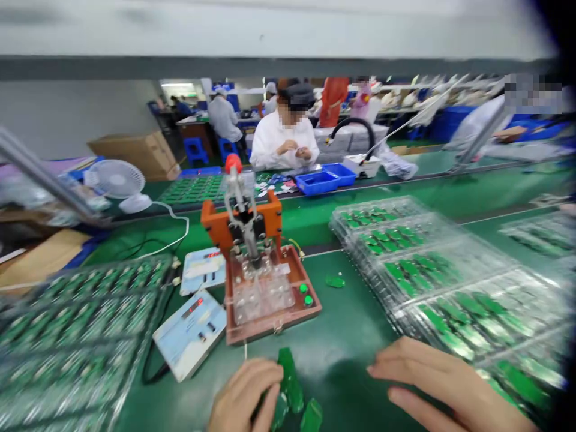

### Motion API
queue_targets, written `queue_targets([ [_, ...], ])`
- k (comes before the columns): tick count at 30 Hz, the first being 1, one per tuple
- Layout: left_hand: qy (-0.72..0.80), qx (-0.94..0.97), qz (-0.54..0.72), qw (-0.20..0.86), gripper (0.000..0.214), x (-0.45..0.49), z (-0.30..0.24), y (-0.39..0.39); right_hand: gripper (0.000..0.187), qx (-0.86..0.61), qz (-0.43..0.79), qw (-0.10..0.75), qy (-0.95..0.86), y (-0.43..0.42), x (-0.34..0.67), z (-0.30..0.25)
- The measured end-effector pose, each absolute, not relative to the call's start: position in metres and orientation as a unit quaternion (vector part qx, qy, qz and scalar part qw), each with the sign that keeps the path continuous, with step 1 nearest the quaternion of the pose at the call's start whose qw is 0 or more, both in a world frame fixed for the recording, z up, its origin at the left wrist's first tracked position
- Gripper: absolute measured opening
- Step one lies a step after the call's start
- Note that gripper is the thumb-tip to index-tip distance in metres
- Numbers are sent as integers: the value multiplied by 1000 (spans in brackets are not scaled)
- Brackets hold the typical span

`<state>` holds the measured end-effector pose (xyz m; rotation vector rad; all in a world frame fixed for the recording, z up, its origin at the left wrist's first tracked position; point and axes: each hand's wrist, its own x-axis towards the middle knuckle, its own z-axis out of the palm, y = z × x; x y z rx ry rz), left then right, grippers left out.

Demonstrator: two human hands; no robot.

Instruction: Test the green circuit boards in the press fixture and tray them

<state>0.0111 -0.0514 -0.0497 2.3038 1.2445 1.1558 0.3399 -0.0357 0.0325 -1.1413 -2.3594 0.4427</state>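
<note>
At the bottom middle, my left hand [247, 393] is curled over a small group of green circuit boards, its fingertips against the long upright-lying green circuit board [291, 381]. Another green piece [311, 415] lies just right of it, and one more is partly hidden by the thumb. My right hand [443, 384] hovers over the green table, fingers stretched out and thumb apart, holding nothing. It is beside the clear tray stack [400, 306], whose compartments hold green boards. Ahead stands a test fixture [265, 264] with an orange frame, a red-knobbed lever and two green buttons.
Two light-blue meter boxes [191, 336] with red displays sit left of the fixture. A tray of boards [81, 342] fills the left side. A small green piece [335, 281] lies right of the fixture. Beyond are a white fan [117, 179], blue bins [317, 182] and a seated co-worker [281, 141].
</note>
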Motion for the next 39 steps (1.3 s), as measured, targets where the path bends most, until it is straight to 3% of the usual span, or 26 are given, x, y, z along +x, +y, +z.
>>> queue_targets([
  [3,482,779,371,148,12,-16,-45,-52,28,-379,243,192,-872,-29,303,7],
  [10,494,813,245,187,17,-51,-48,-64,19,-407,356,176,-822,-35,265,-53],
  [17,447,854,157,213,57,-35,-49,-57,21,-407,350,166,-827,-12,242,-63],
  [20,448,860,105,223,63,-32,-46,-52,25,-398,348,144,-837,-1,236,-61],
  [26,455,858,65,229,52,-34,-42,-48,30,-389,342,126,-846,3,232,-62],
  [32,468,850,59,233,40,-33,-42,-46,24,-385,345,136,-845,3,229,-65],
  [36,488,836,94,232,33,-34,-35,-49,32,-370,369,159,-838,-2,231,-54],
  [39,489,830,157,218,28,-37,-18,-49,27,-347,383,192,-834,-2,237,-38],
])
